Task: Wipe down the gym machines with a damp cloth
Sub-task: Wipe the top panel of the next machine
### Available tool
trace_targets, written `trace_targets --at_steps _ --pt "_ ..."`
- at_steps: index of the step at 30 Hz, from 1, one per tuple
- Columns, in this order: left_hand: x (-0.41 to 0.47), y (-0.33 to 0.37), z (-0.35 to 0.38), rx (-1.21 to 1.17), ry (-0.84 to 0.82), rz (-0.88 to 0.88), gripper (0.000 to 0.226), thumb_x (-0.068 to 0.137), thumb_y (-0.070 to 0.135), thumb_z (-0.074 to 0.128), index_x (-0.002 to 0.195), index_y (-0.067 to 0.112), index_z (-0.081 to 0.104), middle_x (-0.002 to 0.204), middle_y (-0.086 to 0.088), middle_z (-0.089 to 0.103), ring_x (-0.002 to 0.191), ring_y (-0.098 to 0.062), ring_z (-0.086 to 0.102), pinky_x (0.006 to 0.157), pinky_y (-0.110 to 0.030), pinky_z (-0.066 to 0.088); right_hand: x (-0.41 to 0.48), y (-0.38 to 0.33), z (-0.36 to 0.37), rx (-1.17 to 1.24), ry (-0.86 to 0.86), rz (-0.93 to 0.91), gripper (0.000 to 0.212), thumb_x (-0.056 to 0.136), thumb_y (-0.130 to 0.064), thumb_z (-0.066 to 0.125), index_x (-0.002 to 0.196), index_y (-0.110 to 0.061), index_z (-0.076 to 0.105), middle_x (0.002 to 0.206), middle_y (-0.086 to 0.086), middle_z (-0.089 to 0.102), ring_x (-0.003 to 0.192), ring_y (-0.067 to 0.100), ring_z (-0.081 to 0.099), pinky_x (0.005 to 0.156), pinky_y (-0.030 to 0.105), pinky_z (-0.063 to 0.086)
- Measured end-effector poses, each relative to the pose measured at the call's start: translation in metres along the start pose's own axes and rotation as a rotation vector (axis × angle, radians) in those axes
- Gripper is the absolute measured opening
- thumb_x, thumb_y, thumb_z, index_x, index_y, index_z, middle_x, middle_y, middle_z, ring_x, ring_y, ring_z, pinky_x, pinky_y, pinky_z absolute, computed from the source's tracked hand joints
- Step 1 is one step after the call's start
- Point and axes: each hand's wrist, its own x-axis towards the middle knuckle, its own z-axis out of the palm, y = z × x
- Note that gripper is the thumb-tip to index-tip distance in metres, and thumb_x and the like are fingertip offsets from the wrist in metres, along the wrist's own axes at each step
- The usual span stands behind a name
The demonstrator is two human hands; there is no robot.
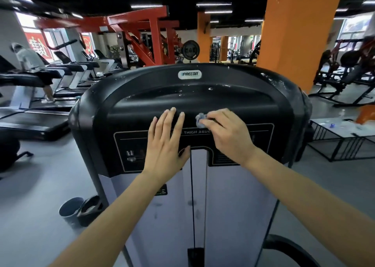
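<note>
A black Precor thigh machine's shroud (pixel 188 92) fills the middle of the head view, with wet streaks along its top and right edge. My right hand (pixel 227 133) pinches a small crumpled grey cloth (pixel 200 120) against the black panel, just above the printed label. My left hand (pixel 166 141) lies flat on the panel to the left of the cloth, fingers spread and holding nothing. Below the black shroud, a pale grey cover (pixel 233 206) with a black cable (pixel 192 201) runs down.
A grey bucket (pixel 71 207) stands on the floor at lower left beside a black object. Treadmills (pixel 34 122) line the left, with a person (pixel 30 64) bent over one. An orange pillar (pixel 292 33) rises behind on the right, near a black wire rack (pixel 341 143).
</note>
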Motion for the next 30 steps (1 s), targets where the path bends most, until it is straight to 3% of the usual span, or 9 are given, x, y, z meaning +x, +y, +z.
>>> trace_targets --at_steps 3,6,10,14,20,24,30 --pt "-0.001 0.007 0.005 0.001 -0.028 -0.022 0.099 0.09 0.047 0.074 0.169 0.013 0.026 0.176 -0.016 0.017 0.165 -0.034 0.011 0.133 -0.057 0.012 0.01 -0.005 0.0 0.033 0.105 0.124 0.022 0.106 -0.003 0.059 0.12 -0.003 0.077 0.113 0.011 0.071 0.098 0.028 0.064 0.084 0.041 0.055" --pt "-0.001 0.011 0.007 0.008 -0.028 -0.045 0.101 0.089 0.048 0.074 0.17 0.013 0.024 0.177 -0.016 0.015 0.165 -0.034 0.009 0.133 -0.056 0.011 -0.019 -0.017 0.013 0.035 0.141 0.125 0.021 0.108 -0.006 0.06 0.119 -0.002 0.078 0.111 0.011 0.073 0.099 0.028 0.067 0.085 0.039 0.058" --pt "-0.001 0.013 0.007 0.015 -0.035 -0.056 0.099 0.09 0.049 0.072 0.17 0.014 0.024 0.176 -0.016 0.016 0.165 -0.034 0.009 0.133 -0.055 0.011 -0.08 -0.018 0.034 0.036 -0.057 0.011 0.032 0.097 0.005 0.069 0.125 -0.007 0.076 0.115 0.008 0.072 0.099 0.027 0.067 0.078 0.039 0.056" --pt "0.003 0.02 0.006 -0.015 0.002 -0.065 0.087 0.095 0.045 0.067 0.168 0.012 0.03 0.174 -0.016 0.022 0.163 -0.035 0.018 0.131 -0.057 0.016 -0.067 -0.002 0.017 0.059 -0.174 -0.095 0.029 0.098 0.004 0.065 0.122 -0.008 0.075 0.117 0.007 0.07 0.1 0.025 0.065 0.079 0.038 0.054" --pt "0.011 0.036 0.014 -0.07 0.008 0.025 0.085 0.095 0.029 0.066 0.169 0.011 0.028 0.178 -0.012 0.016 0.165 -0.03 0.013 0.132 -0.057 0.015 0.001 0.02 -0.012 0.019 0.075 0.103 0.022 0.106 -0.003 0.061 0.121 -0.004 0.077 0.114 0.009 0.072 0.1 0.028 0.066 0.087 0.039 0.055" --pt "0.007 0.033 0.022 -0.039 0.003 0.024 0.087 0.095 0.028 0.066 0.17 0.012 0.023 0.179 -0.011 0.011 0.166 -0.03 0.007 0.132 -0.057 0.014 -0.026 0.005 0.0 0.022 0.142 0.176 0.02 0.106 -0.005 0.063 0.119 -0.003 0.078 0.114 0.01 0.073 0.101 0.027 0.068 0.089 0.036 0.057" --pt "0.01 0.033 0.025 -0.016 0.022 0.031 0.085 0.096 0.035 0.064 0.17 0.021 0.025 0.177 -0.013 0.016 0.164 -0.033 0.016 0.13 -0.059 0.017 -0.114 -0.012 0.028 0.104 -0.171 0.05 0.023 0.1 -0.001 0.07 0.12 -0.009 0.077 0.114 0.005 0.071 0.097 0.022 0.065 0.078 0.036 0.056"
